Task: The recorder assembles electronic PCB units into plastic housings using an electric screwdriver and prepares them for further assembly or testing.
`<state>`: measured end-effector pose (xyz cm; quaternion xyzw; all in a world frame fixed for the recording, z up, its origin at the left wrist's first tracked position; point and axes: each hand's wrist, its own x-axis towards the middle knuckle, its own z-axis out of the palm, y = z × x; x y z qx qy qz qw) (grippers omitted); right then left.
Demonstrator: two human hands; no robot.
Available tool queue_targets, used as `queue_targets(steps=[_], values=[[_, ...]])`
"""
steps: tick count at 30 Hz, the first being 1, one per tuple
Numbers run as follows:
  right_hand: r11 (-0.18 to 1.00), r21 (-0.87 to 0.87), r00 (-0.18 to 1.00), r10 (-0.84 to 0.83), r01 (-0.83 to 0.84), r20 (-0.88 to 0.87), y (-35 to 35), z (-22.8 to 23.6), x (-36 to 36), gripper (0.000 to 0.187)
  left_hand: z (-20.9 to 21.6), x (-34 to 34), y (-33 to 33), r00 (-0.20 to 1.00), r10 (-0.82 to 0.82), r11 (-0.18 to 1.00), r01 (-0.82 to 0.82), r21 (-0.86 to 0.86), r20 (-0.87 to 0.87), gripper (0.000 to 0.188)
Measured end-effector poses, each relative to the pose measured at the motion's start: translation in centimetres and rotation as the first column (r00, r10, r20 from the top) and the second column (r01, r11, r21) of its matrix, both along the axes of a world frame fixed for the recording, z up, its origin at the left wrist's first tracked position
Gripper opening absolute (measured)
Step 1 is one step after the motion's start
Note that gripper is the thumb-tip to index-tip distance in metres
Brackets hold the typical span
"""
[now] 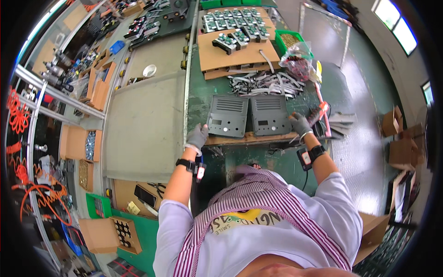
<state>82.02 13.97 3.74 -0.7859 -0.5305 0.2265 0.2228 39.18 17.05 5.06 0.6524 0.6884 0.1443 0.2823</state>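
Note:
Two dark grey plastic housing panels, a left panel (227,121) and a right panel (270,121), lie side by side at the bench's near edge. Each has a slotted grille at its far end, with a rectangular opening and small round holes nearer me. My left hand (197,137), in a grey glove, is closed at the left panel's outer edge. At the right panel's outer edge, my gloved right hand (301,125) has its fingers bent against the side. Just beyond that hand lies a red-and-black power screwdriver (318,112).
Behind the panels lies a pile of grey strips with black ends (265,84). Farther back, cardboard (212,57) bears rows of green circuit-board assemblies (235,18). A green bin of small brass-coloured parts (280,42) and a plastic bag (299,64) stand right. A conveyor (143,129) runs left.

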Motion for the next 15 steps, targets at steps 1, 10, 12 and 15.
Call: queue_targets(steps=[1, 10, 12, 15], values=[[0.998, -0.009, 0.952, 0.053, -0.059, -0.302, 0.7, -1.0, 0.2, 0.047, -0.5, 0.7, 1.0, 1.000, 0.014, 0.999, -0.015, -0.038, -0.027, 0.056], [0.927, -0.330, 0.947, 0.068, -0.175, -0.313, 1.4, 2.0, -0.6, 0.036, -2.9, 3.2, 0.1, 0.988, 0.120, 0.982, -0.132, -0.134, -0.094, 0.056], [0.922, -0.325, 0.927, 0.086, -0.213, -0.364, 1.2, 2.5, -0.6, 0.034, -2.5, 3.7, -0.8, 0.977, 0.154, 0.981, -0.170, -0.098, -0.148, 0.056], [0.910, -0.332, 0.909, 0.103, -0.251, -0.404, 1.4, 1.7, -0.1, 0.034, -2.0, 4.6, -1.1, 0.967, 0.213, 0.977, -0.215, 0.001, -0.142, 0.049]])
